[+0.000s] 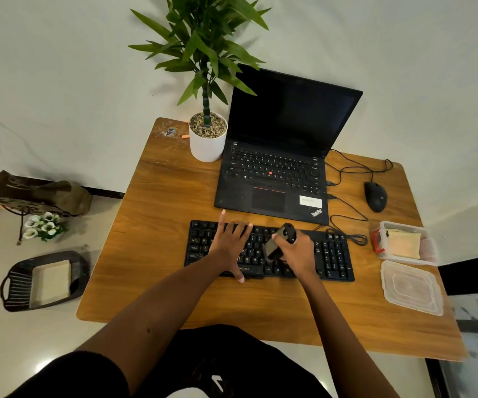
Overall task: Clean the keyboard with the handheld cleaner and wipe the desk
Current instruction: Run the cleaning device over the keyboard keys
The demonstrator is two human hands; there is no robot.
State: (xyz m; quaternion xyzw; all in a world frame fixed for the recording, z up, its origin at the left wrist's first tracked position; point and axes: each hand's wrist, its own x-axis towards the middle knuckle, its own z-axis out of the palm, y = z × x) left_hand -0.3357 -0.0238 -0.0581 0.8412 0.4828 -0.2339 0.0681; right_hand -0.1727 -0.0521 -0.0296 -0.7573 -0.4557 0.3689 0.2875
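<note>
A black keyboard (pixel 332 255) lies on the wooden desk (pixel 160 225), just in front of an open laptop. My left hand (pixel 230 242) rests flat on the keyboard's left half, fingers spread and straight. My right hand (pixel 296 252) grips a small grey and black handheld cleaner (pixel 279 241) over the middle keys, its lower end down on the keyboard. A clear container (pixel 404 242) at the desk's right edge holds a yellowish cloth (pixel 404 244).
The black laptop (pixel 275 173) stands open behind the keyboard, a potted plant (pixel 207 136) at its left. A wired mouse (pixel 375 195) and loose cables lie at the right. A clear lid (pixel 411 288) sits near the right edge. A dark basket (pixel 22 282) is on the floor at the left.
</note>
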